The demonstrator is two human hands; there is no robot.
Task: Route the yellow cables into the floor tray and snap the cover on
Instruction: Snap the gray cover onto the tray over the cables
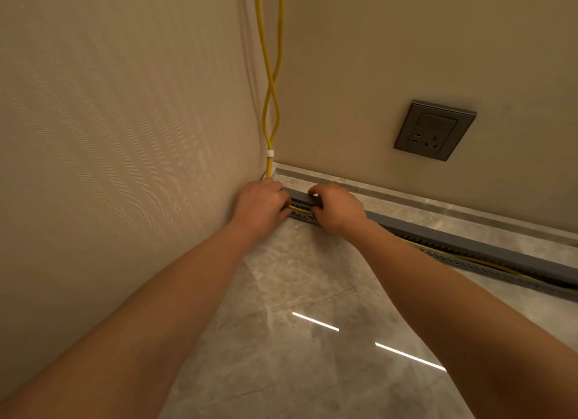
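We read no brand, label or writing anywhere. We count two yellow cables [269, 74] bound by one white tie [270, 153] directly above the left hand [261, 201], then running in the slotted grey floor tray [488, 259] rightward past the right hand [336, 207]. Both hands are curled on the tray's corner end; whether they hold the cables we cannot tell. One wall socket [434, 130] sits above right.

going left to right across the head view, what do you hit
striped wall → yellow cables → left hand → right hand → wall socket → grey floor tray
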